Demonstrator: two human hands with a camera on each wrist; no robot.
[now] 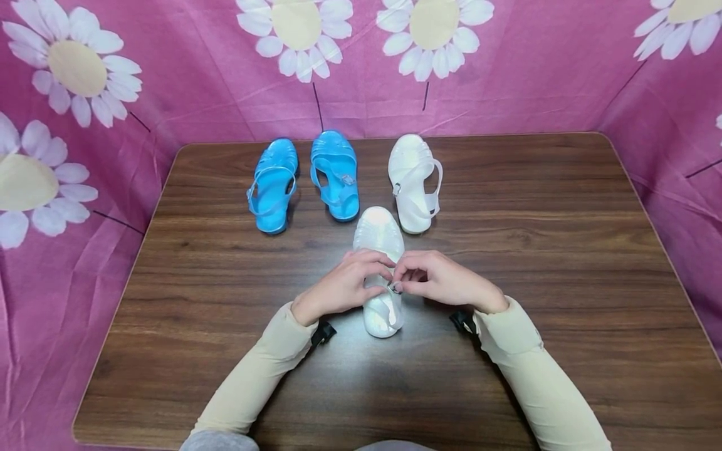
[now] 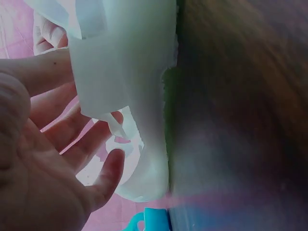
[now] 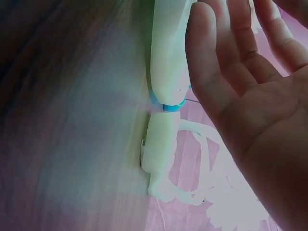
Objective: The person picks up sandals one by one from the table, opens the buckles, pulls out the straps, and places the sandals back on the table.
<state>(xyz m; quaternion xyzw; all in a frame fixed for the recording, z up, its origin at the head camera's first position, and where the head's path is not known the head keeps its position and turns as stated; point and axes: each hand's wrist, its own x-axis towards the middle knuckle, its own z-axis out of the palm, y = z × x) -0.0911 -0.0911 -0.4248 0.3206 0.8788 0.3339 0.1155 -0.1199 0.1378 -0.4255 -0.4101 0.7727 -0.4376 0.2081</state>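
Observation:
A pearly white jelly sandal point(image 1: 379, 228) lies on the table in front of me, its toe pointing away. My right hand point(image 1: 445, 279) pinches the small buckle point(image 1: 394, 287) on its ankle strap between thumb and fingertips. From the other side, my left hand point(image 1: 341, 285) curves over the sandal, thumb and fingers at the strap. In the left wrist view the sandal's pale strap point(image 2: 98, 72) partly covers the left fingers. The right wrist view shows the right palm point(image 3: 269, 115) beside the sandal's side point(image 3: 168, 53); the pinching fingertips are out of sight there.
Another white sandal point(image 1: 415, 188) stands just behind, to the right. Two blue sandals, one left point(image 1: 273, 188) and one nearer the middle point(image 1: 335, 175), lie toward the back. The brown wooden table point(image 1: 536, 207) ends at a pink flowered cloth point(image 1: 361, 106).

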